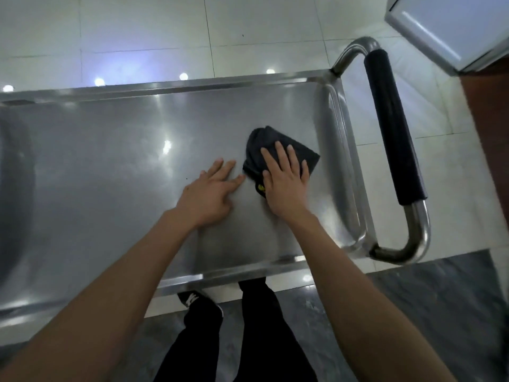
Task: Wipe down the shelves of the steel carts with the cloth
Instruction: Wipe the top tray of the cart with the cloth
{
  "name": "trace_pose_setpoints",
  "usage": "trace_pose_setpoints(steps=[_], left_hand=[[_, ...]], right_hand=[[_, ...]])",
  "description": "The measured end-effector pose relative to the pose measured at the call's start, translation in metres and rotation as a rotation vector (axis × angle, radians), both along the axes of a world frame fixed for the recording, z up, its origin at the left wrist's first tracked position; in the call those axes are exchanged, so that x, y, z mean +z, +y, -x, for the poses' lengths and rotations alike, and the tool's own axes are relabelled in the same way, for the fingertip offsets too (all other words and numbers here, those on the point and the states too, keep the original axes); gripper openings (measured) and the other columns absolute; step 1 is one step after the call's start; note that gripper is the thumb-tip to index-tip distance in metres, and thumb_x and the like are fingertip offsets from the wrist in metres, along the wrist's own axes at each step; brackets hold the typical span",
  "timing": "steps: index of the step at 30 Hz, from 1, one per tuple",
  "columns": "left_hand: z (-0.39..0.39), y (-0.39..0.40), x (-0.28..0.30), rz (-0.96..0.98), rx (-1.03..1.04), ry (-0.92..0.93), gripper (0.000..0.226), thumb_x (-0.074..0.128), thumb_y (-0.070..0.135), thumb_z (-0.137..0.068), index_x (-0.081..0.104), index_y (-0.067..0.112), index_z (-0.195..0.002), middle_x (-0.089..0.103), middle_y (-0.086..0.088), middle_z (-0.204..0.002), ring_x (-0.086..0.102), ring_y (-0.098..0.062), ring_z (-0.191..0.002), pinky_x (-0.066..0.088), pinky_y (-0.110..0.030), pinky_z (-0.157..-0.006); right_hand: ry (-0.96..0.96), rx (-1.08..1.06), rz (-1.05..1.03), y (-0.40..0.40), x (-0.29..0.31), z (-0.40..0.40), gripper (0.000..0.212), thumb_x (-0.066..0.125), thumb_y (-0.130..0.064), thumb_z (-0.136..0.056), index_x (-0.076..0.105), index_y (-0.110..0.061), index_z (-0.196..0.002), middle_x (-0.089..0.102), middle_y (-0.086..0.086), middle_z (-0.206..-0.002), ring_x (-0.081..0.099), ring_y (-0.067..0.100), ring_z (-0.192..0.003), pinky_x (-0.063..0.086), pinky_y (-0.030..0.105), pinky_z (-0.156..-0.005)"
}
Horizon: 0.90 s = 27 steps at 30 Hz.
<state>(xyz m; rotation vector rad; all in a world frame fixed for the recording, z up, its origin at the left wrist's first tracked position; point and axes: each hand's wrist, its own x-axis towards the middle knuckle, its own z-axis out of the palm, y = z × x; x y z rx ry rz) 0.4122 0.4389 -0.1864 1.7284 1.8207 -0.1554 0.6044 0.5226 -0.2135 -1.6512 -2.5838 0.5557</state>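
Pressing cloth [278, 150] (dark) onto shelf [124, 166]

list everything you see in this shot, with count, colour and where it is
stainless steel cart top shelf: 1, silver, fills the middle and left of the view
dark grey folded cloth: 1, dark grey with a small yellow mark, on the shelf near its right end
cart push handle with black foam grip: 1, steel tube with black sleeve, right end of the cart
white floor tiles: many, white, beyond the cart
dark stone floor strip: 1, dark grey, near side underfoot
white cabinet corner: 1, white, top right
left hand: 1, fingers straight, resting flat on the shelf
right hand: 1, pressing flat on the cloth
legs in black trousers: 2, below the shelf edge
black shoe: 1, by the shelf edge
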Motion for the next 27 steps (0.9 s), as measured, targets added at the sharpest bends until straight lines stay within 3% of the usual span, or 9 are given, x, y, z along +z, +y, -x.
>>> trace_pose_setpoints(steps=[5, 8, 10, 13, 17, 23, 27], left_hand=[[0.003, -0.001, 0.009, 0.033, 0.009, -0.103, 0.065, 0.053, 0.040, -0.099, 0.026, 0.033, -0.158, -0.005, 0.004, -0.169, -0.009, -0.019, -0.155, 0.014, -0.050, -0.124], [0.013, -0.008, 0.016, 0.043, -0.077, -0.054, 0.061, 0.052, 0.040, -0.099, 0.033, 0.030, -0.156, 0.002, -0.001, -0.169, -0.004, -0.024, -0.155, 0.023, -0.050, -0.122], [0.018, -0.012, 0.018, 0.003, -0.122, 0.039, 0.055, 0.050, 0.040, -0.099, 0.038, 0.036, -0.152, 0.007, -0.002, -0.167, 0.000, -0.029, -0.154, 0.026, -0.055, -0.119], [0.017, -0.016, 0.019, 0.006, -0.097, 0.093, 0.047, 0.044, 0.038, -0.102, 0.040, 0.047, -0.148, 0.004, 0.001, -0.167, -0.006, -0.035, -0.153, 0.014, -0.070, -0.115], [0.015, -0.019, 0.011, -0.041, -0.109, 0.117, 0.049, 0.043, 0.039, -0.099, 0.038, 0.049, -0.147, 0.002, 0.000, -0.166, -0.009, -0.040, -0.151, 0.016, -0.075, -0.110], [0.003, -0.028, 0.002, -0.062, 0.006, 0.195, 0.067, 0.057, 0.052, -0.093, 0.025, 0.048, -0.151, -0.001, -0.010, -0.164, -0.010, -0.052, -0.147, 0.014, -0.075, -0.112], [0.002, -0.030, -0.001, -0.091, 0.101, 0.223, 0.100, 0.066, 0.062, -0.083, 0.014, 0.020, -0.157, 0.005, -0.007, -0.164, -0.002, -0.044, -0.151, 0.022, -0.067, -0.114]], right_hand=[[-0.006, -0.063, -0.010, -0.092, 0.004, -0.035, 0.053, 0.025, -0.039, -0.103, 0.026, -0.035, -0.155, 0.016, -0.002, -0.167, 0.007, 0.023, -0.154, 0.011, 0.055, -0.122], [-0.017, -0.061, 0.006, -0.130, 0.010, -0.049, 0.053, 0.026, -0.038, -0.104, 0.028, -0.034, -0.156, 0.017, -0.001, -0.167, 0.008, 0.023, -0.155, 0.015, 0.055, -0.122], [-0.032, -0.069, 0.011, -0.152, 0.012, -0.055, 0.052, 0.029, -0.036, -0.104, 0.027, -0.034, -0.156, 0.016, -0.002, -0.167, 0.006, 0.022, -0.155, 0.015, 0.055, -0.122], [-0.058, -0.086, 0.014, -0.168, 0.011, -0.056, 0.052, 0.032, -0.033, -0.105, 0.026, -0.034, -0.157, 0.014, -0.002, -0.167, 0.004, 0.022, -0.155, 0.015, 0.055, -0.122], [-0.085, -0.108, -0.008, -0.166, 0.006, -0.053, 0.053, 0.030, -0.033, -0.103, 0.026, -0.034, -0.156, 0.016, -0.001, -0.167, 0.006, 0.024, -0.155, 0.014, 0.055, -0.122], [-0.081, -0.109, -0.038, -0.130, -0.002, -0.041, 0.054, 0.031, -0.034, -0.102, 0.026, -0.036, -0.156, 0.016, -0.002, -0.167, 0.007, 0.023, -0.155, 0.013, 0.054, -0.121], [-0.062, -0.064, -0.026, -0.077, -0.001, -0.017, 0.055, 0.034, -0.033, -0.101, 0.026, -0.036, -0.156, 0.016, -0.002, -0.167, 0.007, 0.024, -0.154, 0.011, 0.055, -0.121]])
